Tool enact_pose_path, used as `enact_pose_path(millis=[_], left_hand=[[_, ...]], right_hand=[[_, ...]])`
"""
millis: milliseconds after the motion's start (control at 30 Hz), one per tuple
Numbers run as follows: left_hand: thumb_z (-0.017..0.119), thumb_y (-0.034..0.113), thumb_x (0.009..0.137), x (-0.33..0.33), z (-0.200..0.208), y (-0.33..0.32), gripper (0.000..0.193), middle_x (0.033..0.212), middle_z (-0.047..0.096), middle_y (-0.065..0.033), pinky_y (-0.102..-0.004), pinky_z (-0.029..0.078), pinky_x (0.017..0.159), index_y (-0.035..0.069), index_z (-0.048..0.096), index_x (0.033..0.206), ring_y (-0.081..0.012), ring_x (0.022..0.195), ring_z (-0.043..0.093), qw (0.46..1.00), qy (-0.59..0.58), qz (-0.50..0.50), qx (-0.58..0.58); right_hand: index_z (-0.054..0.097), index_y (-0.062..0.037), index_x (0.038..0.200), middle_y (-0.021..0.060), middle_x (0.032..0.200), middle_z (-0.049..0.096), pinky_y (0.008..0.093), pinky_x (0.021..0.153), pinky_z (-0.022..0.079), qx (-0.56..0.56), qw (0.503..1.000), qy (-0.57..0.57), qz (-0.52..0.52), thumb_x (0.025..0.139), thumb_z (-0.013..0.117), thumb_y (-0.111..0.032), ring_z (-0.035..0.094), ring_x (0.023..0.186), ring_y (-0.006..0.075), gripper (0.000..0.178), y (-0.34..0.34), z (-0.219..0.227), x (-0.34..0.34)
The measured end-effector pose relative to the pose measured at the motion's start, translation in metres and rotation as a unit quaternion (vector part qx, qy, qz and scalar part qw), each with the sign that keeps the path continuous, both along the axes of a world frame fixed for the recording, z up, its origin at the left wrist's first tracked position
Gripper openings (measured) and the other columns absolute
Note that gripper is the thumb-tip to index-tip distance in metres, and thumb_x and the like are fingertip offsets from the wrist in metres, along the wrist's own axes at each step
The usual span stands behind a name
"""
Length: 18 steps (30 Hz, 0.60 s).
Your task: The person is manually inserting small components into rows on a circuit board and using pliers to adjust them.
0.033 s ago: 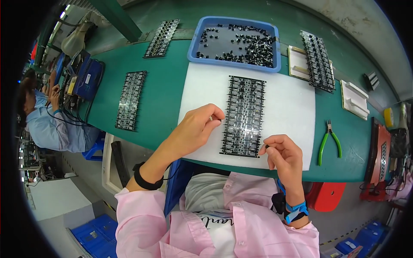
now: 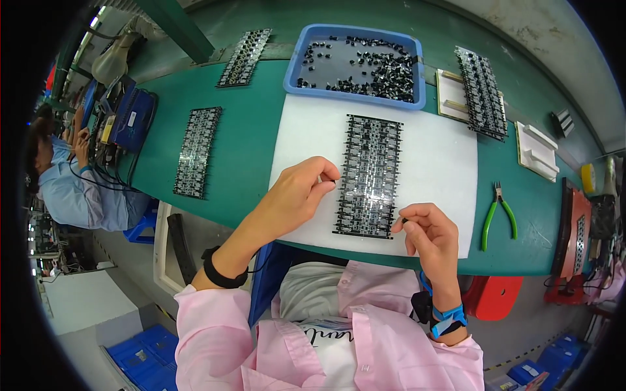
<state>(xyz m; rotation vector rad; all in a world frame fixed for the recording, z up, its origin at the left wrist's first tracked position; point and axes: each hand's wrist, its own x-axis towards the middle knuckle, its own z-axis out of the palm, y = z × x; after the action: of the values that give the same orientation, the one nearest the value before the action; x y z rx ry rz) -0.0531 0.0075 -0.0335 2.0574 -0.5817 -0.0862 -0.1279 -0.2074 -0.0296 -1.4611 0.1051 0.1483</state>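
Left hand [image 2: 300, 194] at the left edge of the circuit board [image 2: 369, 176], finger and thumb pinched on a small black part [image 2: 334, 182]! Across from it, the right hand [image 2: 432, 233] curls in, fingertips closed on a dark piece [image 2: 405, 221], right by the lower right edge. The board lies flat on a white mat [image 2: 306, 133] on the green bench [image 2: 244, 150]; beyond sits a blue tray [image 2: 289, 81], green pliers [image 2: 487, 227] over to the right.

Silvery-black circuit-board panel [image 2: 369, 176], flat on white mat [image 2: 438, 163].
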Motion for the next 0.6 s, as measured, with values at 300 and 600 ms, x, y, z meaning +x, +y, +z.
enact_pose_path(millis=[300, 600], left_hand=[[0.059, 0.001, 0.075, -0.004, -0.005, 0.004, 0.008, 0.073, 0.051, -0.0064, -0.0265, 0.040, 0.051, 0.002, 0.055, 0.081, -0.0161, 0.055, 0.052, 0.995, -0.043, 0.055, 0.075], [0.061, 0.003, 0.074, -0.006, -0.009, 0.005, 0.008, 0.074, 0.051, -0.0058, -0.0284, 0.041, 0.049, 0.003, 0.055, 0.078, -0.0185, 0.054, 0.052, 0.993, -0.068, 0.062, 0.074]], right_hand=[[0.053, 0.0016, 0.087, 0.0071, 0.074, 0.061, 0.0173, 0.043, 0.032, -0.188, 0.978, -0.090, -0.013, 0.080, 0.050, 0.004, 0.041, 0.048, 0.0036, 0.008, -0.001, -0.008, 0.011], [0.054, 0.0009, 0.081, 0.0071, 0.073, 0.055, 0.0250, 0.047, 0.040, -0.390, 0.891, -0.232, -0.015, 0.073, 0.056, 0.006, 0.050, 0.054, 0.0147, 0.010, 0.009, -0.011, 0.021]])
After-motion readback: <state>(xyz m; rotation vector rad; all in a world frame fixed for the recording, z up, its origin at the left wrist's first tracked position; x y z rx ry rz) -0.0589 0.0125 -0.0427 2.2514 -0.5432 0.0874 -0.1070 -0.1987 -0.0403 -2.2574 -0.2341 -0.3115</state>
